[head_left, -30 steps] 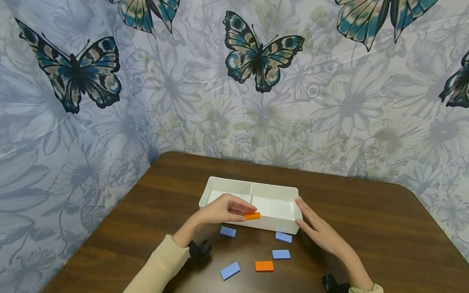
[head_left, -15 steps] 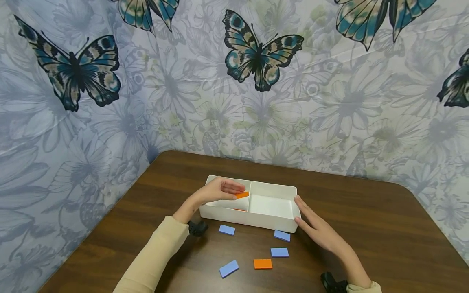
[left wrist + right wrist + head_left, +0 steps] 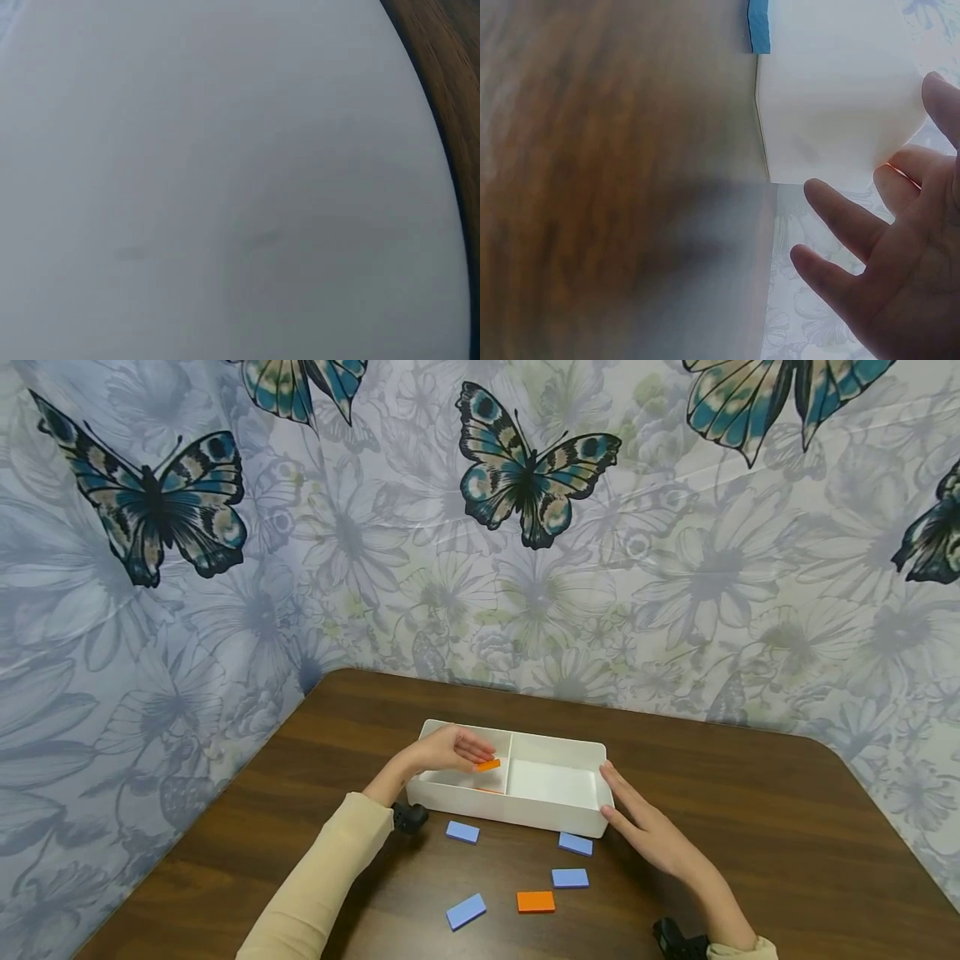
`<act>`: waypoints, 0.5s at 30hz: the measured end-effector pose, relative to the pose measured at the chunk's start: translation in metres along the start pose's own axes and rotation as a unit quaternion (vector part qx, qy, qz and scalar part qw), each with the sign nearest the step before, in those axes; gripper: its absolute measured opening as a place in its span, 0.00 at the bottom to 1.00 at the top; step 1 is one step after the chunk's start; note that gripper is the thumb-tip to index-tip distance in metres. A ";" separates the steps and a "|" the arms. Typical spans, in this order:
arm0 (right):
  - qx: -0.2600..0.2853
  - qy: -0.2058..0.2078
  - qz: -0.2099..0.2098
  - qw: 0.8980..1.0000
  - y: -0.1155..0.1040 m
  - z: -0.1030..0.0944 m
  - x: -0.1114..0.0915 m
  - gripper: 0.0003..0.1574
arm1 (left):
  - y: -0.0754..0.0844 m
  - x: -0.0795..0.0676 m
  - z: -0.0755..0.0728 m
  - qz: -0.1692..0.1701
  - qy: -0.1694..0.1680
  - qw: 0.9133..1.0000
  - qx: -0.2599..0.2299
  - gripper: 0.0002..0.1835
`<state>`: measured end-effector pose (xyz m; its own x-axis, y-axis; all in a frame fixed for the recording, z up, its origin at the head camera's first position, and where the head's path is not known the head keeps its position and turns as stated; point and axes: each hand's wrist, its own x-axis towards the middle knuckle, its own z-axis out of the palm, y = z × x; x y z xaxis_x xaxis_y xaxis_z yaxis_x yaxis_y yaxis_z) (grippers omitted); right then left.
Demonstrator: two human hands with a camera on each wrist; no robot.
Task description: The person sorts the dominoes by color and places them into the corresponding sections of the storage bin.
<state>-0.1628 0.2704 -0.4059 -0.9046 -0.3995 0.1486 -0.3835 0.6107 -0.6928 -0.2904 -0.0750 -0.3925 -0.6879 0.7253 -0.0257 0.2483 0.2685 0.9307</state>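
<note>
My left hand [image 3: 450, 749] pinches an orange block [image 3: 487, 765] between thumb and fingertips, low inside the left compartment of a white two-part box [image 3: 495, 807]. Just below it, a thin orange strip [image 3: 490, 791] shows in that compartment, mostly hidden by the front wall. The right hand [image 3: 656, 828] rests its spread fingers against the box's right end; in the right wrist view its fingertips reach the box's white wall [image 3: 832, 112]. Close up in the left wrist view there is only a blurred white surface [image 3: 225, 150], without fingers.
In front of the box lie another orange block [image 3: 536, 902] and several blue blocks, among them one at the left [image 3: 462, 832], one by the box [image 3: 575, 843] and one nearer [image 3: 466, 912]. The wooden table [image 3: 750, 793] meets a butterfly-patterned cloth behind.
From over the box's front wall, my left hand has moved left and back into the left compartment, then slightly lower, carrying the orange block. The right hand stays at the box's end.
</note>
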 end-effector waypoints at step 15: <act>0.003 0.005 -0.008 1.000 0.003 0.001 0.001 0.39 | -0.009 0.007 0.004 -0.023 -0.015 0.999 0.020 0.19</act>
<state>-0.1643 0.2712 -0.4086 -0.8999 -0.4032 0.1664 -0.3972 0.6000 -0.6945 -0.2946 -0.0703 -0.4024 -0.6786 0.7301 -0.0798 0.2443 0.3268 0.9130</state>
